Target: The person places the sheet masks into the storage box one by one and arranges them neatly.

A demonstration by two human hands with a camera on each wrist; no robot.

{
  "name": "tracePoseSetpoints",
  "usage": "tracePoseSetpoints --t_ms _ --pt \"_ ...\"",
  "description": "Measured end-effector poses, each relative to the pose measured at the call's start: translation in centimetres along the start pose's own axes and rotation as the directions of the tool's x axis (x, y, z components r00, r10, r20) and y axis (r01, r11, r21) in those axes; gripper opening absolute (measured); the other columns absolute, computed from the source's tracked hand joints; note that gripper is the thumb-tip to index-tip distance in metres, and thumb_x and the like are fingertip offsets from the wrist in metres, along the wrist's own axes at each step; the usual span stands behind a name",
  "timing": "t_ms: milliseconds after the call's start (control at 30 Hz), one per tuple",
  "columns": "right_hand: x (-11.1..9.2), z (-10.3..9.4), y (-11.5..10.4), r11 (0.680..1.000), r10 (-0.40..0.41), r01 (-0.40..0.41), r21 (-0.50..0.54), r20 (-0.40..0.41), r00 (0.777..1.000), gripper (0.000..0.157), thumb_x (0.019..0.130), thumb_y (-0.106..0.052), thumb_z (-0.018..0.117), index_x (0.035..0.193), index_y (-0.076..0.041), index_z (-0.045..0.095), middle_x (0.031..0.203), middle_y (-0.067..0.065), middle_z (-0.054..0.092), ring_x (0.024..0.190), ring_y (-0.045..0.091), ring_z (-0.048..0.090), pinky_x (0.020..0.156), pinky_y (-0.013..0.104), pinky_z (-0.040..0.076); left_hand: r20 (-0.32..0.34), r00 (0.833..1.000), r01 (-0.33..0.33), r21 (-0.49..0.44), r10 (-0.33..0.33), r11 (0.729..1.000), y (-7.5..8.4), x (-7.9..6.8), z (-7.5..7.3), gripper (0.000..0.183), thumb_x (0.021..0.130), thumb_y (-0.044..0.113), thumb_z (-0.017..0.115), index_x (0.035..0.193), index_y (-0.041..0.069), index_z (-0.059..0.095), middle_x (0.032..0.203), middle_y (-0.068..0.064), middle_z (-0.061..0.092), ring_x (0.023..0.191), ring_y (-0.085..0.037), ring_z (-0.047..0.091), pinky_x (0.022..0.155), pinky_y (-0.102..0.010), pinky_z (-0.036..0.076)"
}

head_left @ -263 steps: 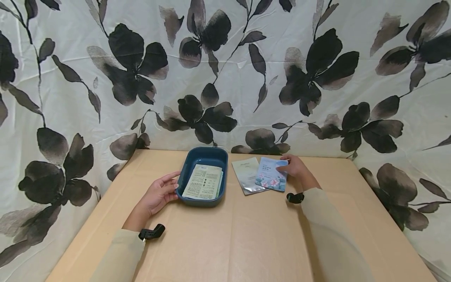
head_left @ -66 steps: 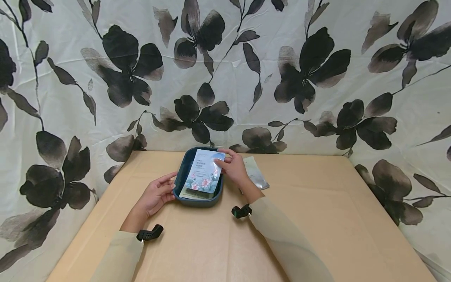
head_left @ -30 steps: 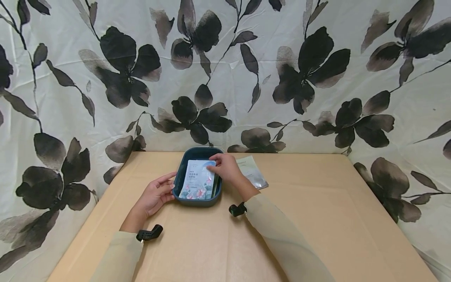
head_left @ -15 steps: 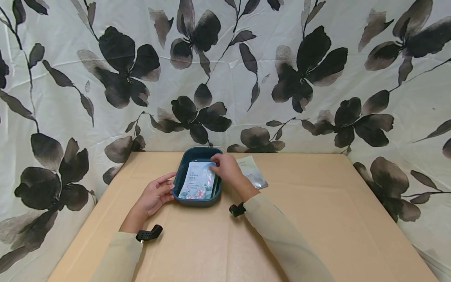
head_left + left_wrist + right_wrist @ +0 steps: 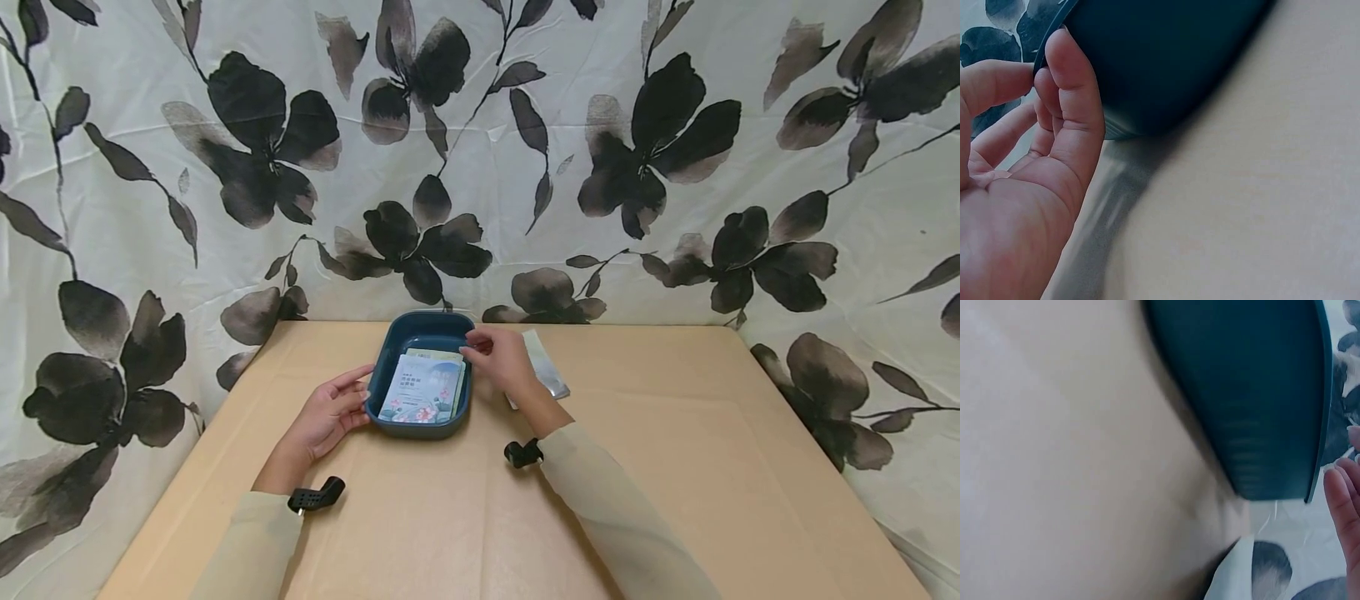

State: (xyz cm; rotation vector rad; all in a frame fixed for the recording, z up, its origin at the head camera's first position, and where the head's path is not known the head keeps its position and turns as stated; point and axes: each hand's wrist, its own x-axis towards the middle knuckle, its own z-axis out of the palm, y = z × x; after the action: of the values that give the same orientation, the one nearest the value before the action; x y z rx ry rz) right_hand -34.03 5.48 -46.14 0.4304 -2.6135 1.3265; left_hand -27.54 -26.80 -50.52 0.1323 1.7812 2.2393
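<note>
A dark blue rectangular tub (image 5: 427, 432) stands near the table's back edge. My left hand (image 5: 337, 417) pinches its left rim; in the left wrist view the thumb and fingers (image 5: 1079, 94) meet across the rim. Inside lies a light blue sachet (image 5: 420, 387) printed with pink flowers, on top of paler packets whose edges show. My right hand (image 5: 506, 367) hovers at the tub's right rim, fingers loosely bent and holding nothing. In the right wrist view its fingertips (image 5: 1338, 481) are just beyond the tub wall (image 5: 1254, 400).
A silver and pale green sachet (image 5: 546, 367) lies on the table (image 5: 480, 517) right of the tub, partly hidden behind the right hand. A white cloth (image 5: 525, 167) with dark flowers hangs behind the table.
The right hand carried the blue flowered sachet from the right of the tub into it, then let go and drew back to the right rim. The left hand stays at the tub.
</note>
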Motion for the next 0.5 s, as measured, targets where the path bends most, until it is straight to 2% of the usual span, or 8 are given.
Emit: tracePoseSetpoints --t_ms 267,500 --pt "-0.6 -1.5 3.0 0.999 -0.024 0.027 0.042 -0.058 0.998 0.025 0.091 -0.023 0.079 0.11 -0.008 0.077 0.098 0.004 0.078 0.085 0.016 0.071 0.08 0.034 0.061 0.005 1.0 0.004 0.002 -0.004 1.0 0.0 0.0 -0.1 0.06 0.104 0.007 0.056 0.16 0.007 0.033 0.113 -0.006 0.065 0.086 -0.016 0.07 0.077 -0.028 0.061" --pt "-1.1 -3.3 5.1 0.999 -0.024 0.026 0.019 -0.081 0.996 0.027 0.091 -0.022 0.079 0.111 -0.005 0.077 0.097 0.007 0.078 0.086 0.02 0.072 0.082 0.037 0.061 0.003 1.0 0.006 0.003 -0.006 1.0 0.0 0.0 -0.1 0.061 0.104 0.008 0.057 0.16 0.008 0.033 0.115 -0.007 0.065 0.089 -0.016 0.071 0.078 -0.029 0.061"
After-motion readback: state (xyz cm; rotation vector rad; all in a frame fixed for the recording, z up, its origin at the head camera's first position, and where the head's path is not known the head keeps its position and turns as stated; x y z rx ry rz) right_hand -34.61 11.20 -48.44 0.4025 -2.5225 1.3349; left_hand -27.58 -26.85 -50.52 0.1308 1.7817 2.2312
